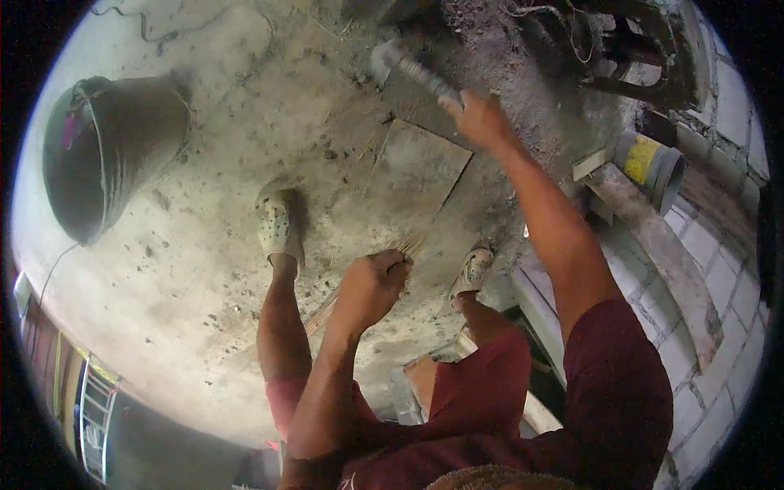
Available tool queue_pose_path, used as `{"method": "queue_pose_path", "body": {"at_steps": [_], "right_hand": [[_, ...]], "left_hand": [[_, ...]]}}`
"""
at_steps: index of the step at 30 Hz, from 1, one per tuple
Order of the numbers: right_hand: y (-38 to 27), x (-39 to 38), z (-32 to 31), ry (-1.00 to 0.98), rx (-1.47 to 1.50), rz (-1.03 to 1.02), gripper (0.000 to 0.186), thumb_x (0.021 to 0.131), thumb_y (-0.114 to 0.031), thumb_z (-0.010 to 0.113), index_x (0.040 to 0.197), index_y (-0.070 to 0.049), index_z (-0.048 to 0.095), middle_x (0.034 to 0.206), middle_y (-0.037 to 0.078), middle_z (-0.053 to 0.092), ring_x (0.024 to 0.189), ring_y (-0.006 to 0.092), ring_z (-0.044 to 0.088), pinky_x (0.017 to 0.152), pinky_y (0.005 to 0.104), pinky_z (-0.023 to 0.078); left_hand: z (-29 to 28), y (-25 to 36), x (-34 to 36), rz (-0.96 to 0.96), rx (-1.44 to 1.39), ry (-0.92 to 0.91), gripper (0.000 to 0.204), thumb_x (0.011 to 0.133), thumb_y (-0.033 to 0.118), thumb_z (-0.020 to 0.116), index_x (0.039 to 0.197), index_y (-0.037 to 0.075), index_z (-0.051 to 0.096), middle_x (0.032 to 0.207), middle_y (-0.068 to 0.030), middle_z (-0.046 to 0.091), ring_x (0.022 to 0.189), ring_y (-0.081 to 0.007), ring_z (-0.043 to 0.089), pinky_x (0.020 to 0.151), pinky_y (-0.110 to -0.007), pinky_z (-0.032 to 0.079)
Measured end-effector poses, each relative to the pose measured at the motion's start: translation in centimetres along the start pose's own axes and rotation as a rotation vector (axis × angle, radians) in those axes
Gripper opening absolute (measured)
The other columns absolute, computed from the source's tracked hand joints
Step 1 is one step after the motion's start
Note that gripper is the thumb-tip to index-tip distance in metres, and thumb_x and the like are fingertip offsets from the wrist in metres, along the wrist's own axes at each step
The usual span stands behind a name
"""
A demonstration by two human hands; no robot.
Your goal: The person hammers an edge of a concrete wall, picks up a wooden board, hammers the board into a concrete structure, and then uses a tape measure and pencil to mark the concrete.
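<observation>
- The right hand gripped a hammer raised above the tile.
- The left hand held a short broom beside the tile.
- A hard hit could have cracked the tile.

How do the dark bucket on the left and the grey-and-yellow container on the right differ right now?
The dark bucket looks the bigger of the two; the grey-and-yellow container looks smaller. The bucket is dark all over, while the container is grey with a yellow patch on its side. The bucket stands alone on the dusty concrete floor; the container sits close to the tiled surface and a plank. Both are round and open-mouthed, and neither hand touches them.
</observation>
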State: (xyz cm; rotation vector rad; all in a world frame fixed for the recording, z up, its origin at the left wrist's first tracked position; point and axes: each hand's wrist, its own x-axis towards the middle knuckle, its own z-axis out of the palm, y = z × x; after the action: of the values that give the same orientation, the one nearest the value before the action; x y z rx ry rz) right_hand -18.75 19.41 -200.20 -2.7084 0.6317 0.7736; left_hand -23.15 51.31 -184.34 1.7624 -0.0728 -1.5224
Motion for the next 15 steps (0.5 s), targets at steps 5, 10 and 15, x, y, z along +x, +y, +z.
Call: {"method": "queue_pose_path", "body": {"at_steps": [5,10,15], "right_hand": [[0.5,-0.7,-3.5,-0.18,-0.104,-0.202,0.066,0.095,-0.059,0.045,0.12,0.0,0.059,0.106,0.029,0.065,0.103,0.0469,0.061,0.088,0.0527,0.049],[7.9,8.7,-3.6,0.072,-0.163,0.054,0.065,0.094,-0.063,0.043,0.119,-0.006,0.059,0.103,0.025,0.067,0.101,0.0447,0.063,0.088,0.0534,0.049],[4.7,3.2,-1.6,-0.113,-0.197,-0.071,0.067,0.095,-0.063,0.039,0.117,-0.003,0.06,0.104,0.027,0.066,0.103,0.0439,0.062,0.09,0.0534,0.048]], "left_hand": [[0.5,0.3,0.2,0.057,-0.032,0.067,0.024,0.095,0.018,0.06,0.103,-0.002,0.067,0.072,-0.0114,0.065,0.063,-0.0165,0.061,0.062,-0.032,0.049],[1.1,1.7,0.9,0.006,-0.029,0.012,0.023,0.095,0.017,0.059,0.103,-0.003,0.067,0.072,-0.0126,0.065,0.064,-0.017,0.062,0.063,-0.032,0.05],[2.3,0.1,1.7,0.162,0.058,0.118,0.022,0.094,0.015,0.06,0.104,-0.003,0.067,0.074,-0.0123,0.066,0.061,-0.0173,0.061,0.059,-0.032,0.049]]}}
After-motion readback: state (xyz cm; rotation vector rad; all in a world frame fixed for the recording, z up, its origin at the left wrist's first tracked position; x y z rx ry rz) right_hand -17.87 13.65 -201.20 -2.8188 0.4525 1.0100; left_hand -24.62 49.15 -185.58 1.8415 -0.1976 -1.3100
